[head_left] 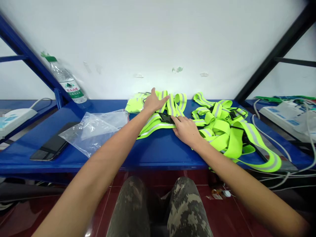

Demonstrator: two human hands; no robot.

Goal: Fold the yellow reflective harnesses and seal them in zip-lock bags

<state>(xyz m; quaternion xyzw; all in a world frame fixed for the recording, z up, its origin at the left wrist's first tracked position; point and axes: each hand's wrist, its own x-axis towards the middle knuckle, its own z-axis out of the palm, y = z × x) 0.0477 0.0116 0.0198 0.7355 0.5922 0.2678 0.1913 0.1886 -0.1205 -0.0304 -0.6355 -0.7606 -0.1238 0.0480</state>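
Note:
My left hand reaches over bright yellow-green reflective straps near the wall, thumb and forefinger spread apart. Its other fingers are partly hidden. Fingers of my right hand are curled over a reflective strap with a silver stripe, beside its black buckle. That strap lies folded in layers on the blue table. Behind my left hand sits a flat yellow-green bundle. To the right of my right hand is a tangled heap of more such straps, with black buckles among them.
Clear plastic bags lie left of my left forearm, partly over a black phone. A water bottle leans at the back left corner. Power strips and white cables sit at the far right; one heap strap hangs over the front edge.

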